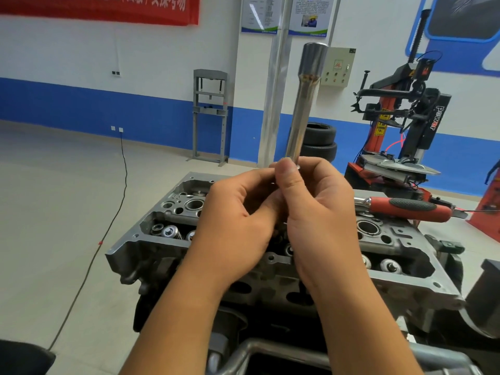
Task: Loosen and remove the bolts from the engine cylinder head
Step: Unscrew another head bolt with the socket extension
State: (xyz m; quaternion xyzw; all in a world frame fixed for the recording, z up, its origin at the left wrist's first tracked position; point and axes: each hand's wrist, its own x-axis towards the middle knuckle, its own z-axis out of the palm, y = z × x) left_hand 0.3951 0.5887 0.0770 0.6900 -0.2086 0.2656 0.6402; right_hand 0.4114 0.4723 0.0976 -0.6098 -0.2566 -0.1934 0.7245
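Closest to the camera are two bare arms reaching forward. The left hand [238,220] and the right hand [319,212] meet in the middle, just above the engine cylinder head [167,226]. Both hands have a tight grip, fingers curled round the bottom end of a long metal socket tool [303,104]. The tool points up and leans a little to the right, with its fat end at the top.

I cannot make out any bolts; the hands hide the middle of the cylinder head. Any bolts will likely be hard, stiff and heavy for their size, maybe oily and slippery. It looks best to turn them with the tool and lift each one by its top.

A ratchet with a red handle [411,209] lies on the far right side of the cylinder head, near the right hand.

The cylinder head sits on a stand, not a desk. Around it is a pale floor [54,198] with a black cable [119,201]. The wall is white with a blue stripe. A grey press frame [209,115], stacked tyres [319,142] and a red tyre machine [392,136] stand behind.
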